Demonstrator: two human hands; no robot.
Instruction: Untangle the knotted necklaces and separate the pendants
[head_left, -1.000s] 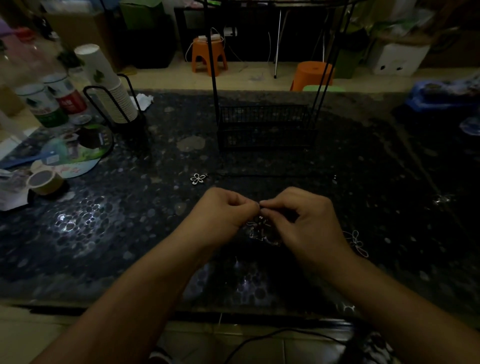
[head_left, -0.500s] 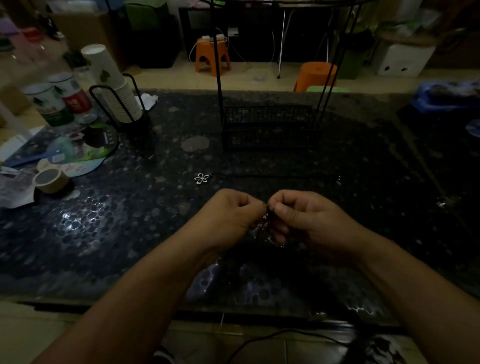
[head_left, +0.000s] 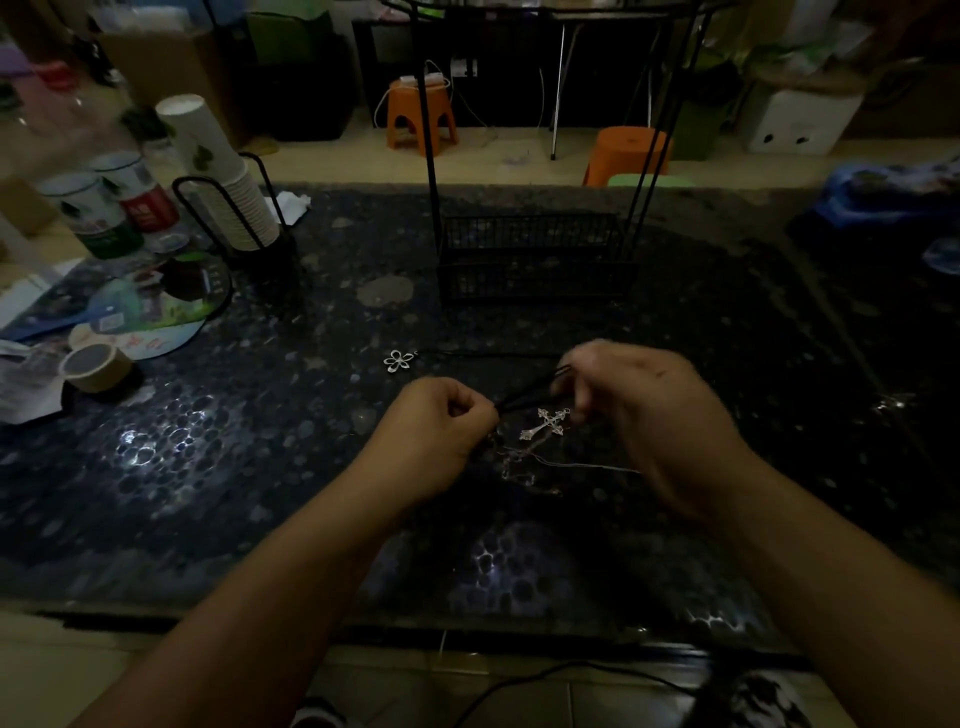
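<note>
A black cord (head_left: 530, 396) is pinched taut between 2 hands above a dark pebbled table (head_left: 218, 467). The left hand (head_left: 441, 436) is curled into a loose fist, its fingertips closed on the cord's lower end. The right hand (head_left: 639, 410) is raised slightly higher, its fingers bent and closed on the cord's upper end; this hand is blurred, so the exact grip cannot be told. A silver cross (head_left: 545, 423) is seen hanging tilted just below the cord, between the 2 hands. Beneath it, a tangle of thin chains (head_left: 524, 465) is spread on or just over the table, with 1 strand running right, under the right hand. Whether the tangle touches the table cannot be told.

A silver flower pendant (head_left: 399, 360) is laid flat on the table, apart from the tangle, beyond the left hand. A black wire stand (head_left: 530, 260) is set at the table's far side. A stack of paper cups (head_left: 223, 176) in a holder, 2 tins (head_left: 109, 202) and a tape roll (head_left: 98, 366) are grouped at the far left.
</note>
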